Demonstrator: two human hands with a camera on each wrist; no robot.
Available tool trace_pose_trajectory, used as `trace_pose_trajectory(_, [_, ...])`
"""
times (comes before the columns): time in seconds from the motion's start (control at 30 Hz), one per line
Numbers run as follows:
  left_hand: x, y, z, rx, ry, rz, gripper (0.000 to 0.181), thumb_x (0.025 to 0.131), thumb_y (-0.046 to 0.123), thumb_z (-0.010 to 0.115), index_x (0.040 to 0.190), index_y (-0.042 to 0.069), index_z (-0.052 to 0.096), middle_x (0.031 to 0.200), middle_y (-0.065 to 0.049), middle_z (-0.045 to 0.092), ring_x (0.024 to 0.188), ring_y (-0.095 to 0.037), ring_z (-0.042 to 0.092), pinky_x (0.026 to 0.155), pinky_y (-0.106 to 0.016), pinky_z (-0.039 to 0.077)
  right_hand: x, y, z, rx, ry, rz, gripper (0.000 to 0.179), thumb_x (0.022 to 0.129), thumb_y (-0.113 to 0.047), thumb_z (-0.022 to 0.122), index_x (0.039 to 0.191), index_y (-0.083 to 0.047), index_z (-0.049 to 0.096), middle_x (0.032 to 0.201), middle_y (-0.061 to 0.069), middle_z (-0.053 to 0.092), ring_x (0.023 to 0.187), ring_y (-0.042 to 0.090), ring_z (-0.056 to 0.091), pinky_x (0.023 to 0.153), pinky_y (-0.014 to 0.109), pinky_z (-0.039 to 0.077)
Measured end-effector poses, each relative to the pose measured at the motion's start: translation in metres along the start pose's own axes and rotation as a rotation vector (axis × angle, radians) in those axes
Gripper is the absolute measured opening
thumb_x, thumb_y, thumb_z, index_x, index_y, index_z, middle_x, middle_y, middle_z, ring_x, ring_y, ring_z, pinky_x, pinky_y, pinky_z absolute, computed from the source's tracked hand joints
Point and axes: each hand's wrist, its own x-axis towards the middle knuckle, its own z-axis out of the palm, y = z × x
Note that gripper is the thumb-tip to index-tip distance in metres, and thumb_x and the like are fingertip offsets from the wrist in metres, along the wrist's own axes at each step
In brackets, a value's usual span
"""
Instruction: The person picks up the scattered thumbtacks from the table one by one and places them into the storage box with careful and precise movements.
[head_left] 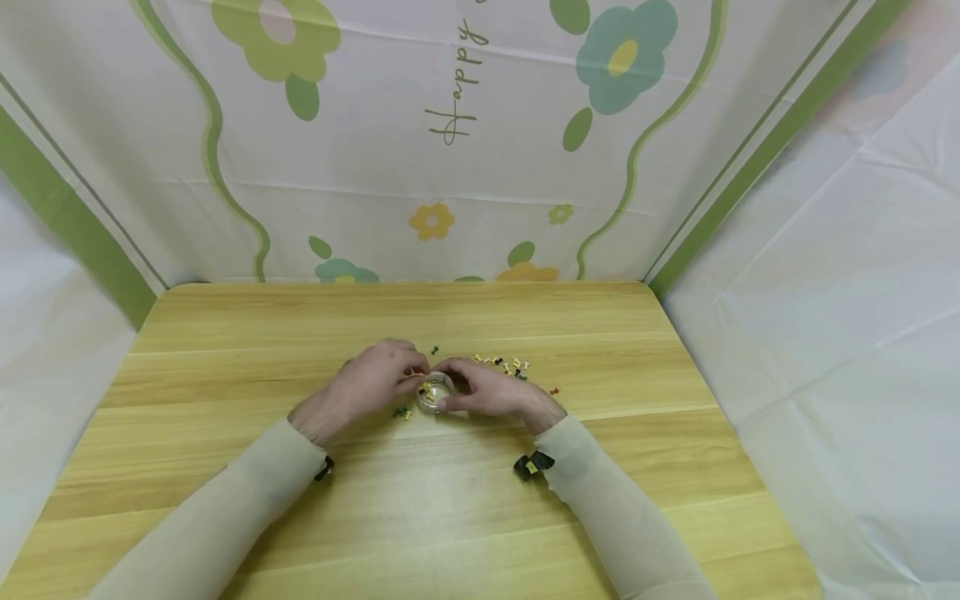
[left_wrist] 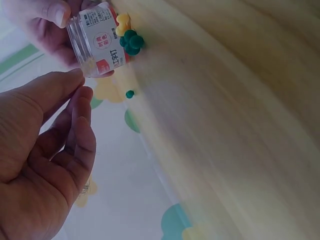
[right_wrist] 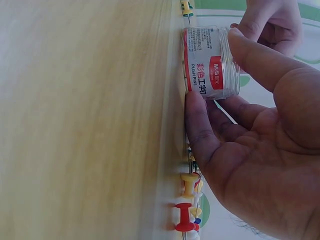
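Note:
A small clear jar (head_left: 435,392) with a white and red push-pin label stands on the table, several pins inside it. My right hand (head_left: 489,390) holds the jar from the right, thumb at the near side and fingers round the far side. At the jar's mouth, my left hand (head_left: 378,377) pinches a small push pin between thumb and index fingertips, which mostly hide it. In the left wrist view, the left fingertips (left_wrist: 80,80) meet right by the rim. Green and yellow push pins (head_left: 402,412) lie on the table just left of the jar.
Several mixed push pins (head_left: 513,364) are scattered beyond my right hand. A red push pin (head_left: 554,391) lies farther right, and a green push pin (head_left: 435,350) behind the jar. A flowered curtain (head_left: 420,167) hangs at the back edge of the wooden table (head_left: 450,517).

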Motion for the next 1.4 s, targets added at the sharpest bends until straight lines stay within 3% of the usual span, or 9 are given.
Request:
trace_pose_trajectory(0.27, [-0.006, -0.006, -0.005, 0.028, -0.022, -0.013, 0.005, 0.11, 0.012, 0.084, 0.114, 0.014, 0.085, 0.112, -0.001, 0.082, 0.098, -0.016, 0.075, 0.088, -0.039, 0.069, -0.001, 0.0, 0.0, 0.005, -0.004, 0.003, 0.062, 0.115, -0.031, 0.08, 0.168, -0.011, 0.057, 0.163, 0.011, 0.065, 0.155, 0.029, 0.061, 0.138, 0.053, 0.048])
trace_pose_trajectory(0.37, [-0.01, -0.009, -0.006, 0.06, -0.034, 0.014, 0.007, 0.108, 0.007, 0.084, 0.111, 0.012, 0.085, 0.108, -0.001, 0.083, 0.097, -0.015, 0.075, 0.089, -0.039, 0.069, -0.001, 0.0, 0.0, -0.004, -0.003, 0.012, 0.064, 0.114, -0.032, 0.08, 0.169, -0.011, 0.056, 0.165, 0.012, 0.064, 0.159, 0.031, 0.059, 0.14, 0.054, 0.045])
trace_pose_trajectory(0.63, [-0.017, -0.014, -0.007, 0.131, -0.101, 0.176, 0.016, 0.102, -0.002, 0.087, 0.1, 0.013, 0.083, 0.096, 0.003, 0.079, 0.09, -0.009, 0.07, 0.083, -0.031, 0.065, -0.002, 0.0, -0.001, 0.0, -0.004, 0.022, 0.067, 0.114, -0.034, 0.081, 0.171, -0.011, 0.054, 0.169, 0.012, 0.061, 0.163, 0.033, 0.056, 0.141, 0.054, 0.044])
trace_pose_trajectory(0.83, [-0.021, -0.018, -0.013, 0.13, -0.136, 0.319, 0.017, 0.101, 0.002, 0.09, 0.098, 0.016, 0.081, 0.096, 0.006, 0.074, 0.096, -0.01, 0.07, 0.084, -0.031, 0.063, -0.002, 0.001, -0.001, 0.009, -0.006, 0.023, 0.066, 0.114, -0.034, 0.08, 0.171, -0.012, 0.055, 0.169, 0.012, 0.061, 0.162, 0.032, 0.057, 0.14, 0.054, 0.045])
trace_pose_trajectory(1.0, [-0.023, -0.021, -0.016, 0.135, -0.176, 0.383, 0.017, 0.1, 0.004, 0.091, 0.098, 0.018, 0.082, 0.099, 0.006, 0.079, 0.103, -0.014, 0.074, 0.09, -0.034, 0.064, -0.001, 0.001, 0.0, 0.005, -0.006, 0.018, 0.065, 0.115, -0.033, 0.08, 0.17, -0.011, 0.055, 0.168, 0.013, 0.061, 0.16, 0.031, 0.058, 0.139, 0.054, 0.046])
trace_pose_trajectory(1.4, [-0.022, -0.024, -0.008, 0.154, -0.216, 0.356, 0.017, 0.097, 0.006, 0.094, 0.1, 0.02, 0.084, 0.095, 0.01, 0.074, 0.094, -0.006, 0.065, 0.084, -0.028, 0.059, -0.002, 0.0, -0.001, 0.013, -0.009, 0.021, 0.065, 0.115, -0.033, 0.08, 0.17, -0.011, 0.055, 0.167, 0.012, 0.062, 0.159, 0.03, 0.058, 0.139, 0.054, 0.046])
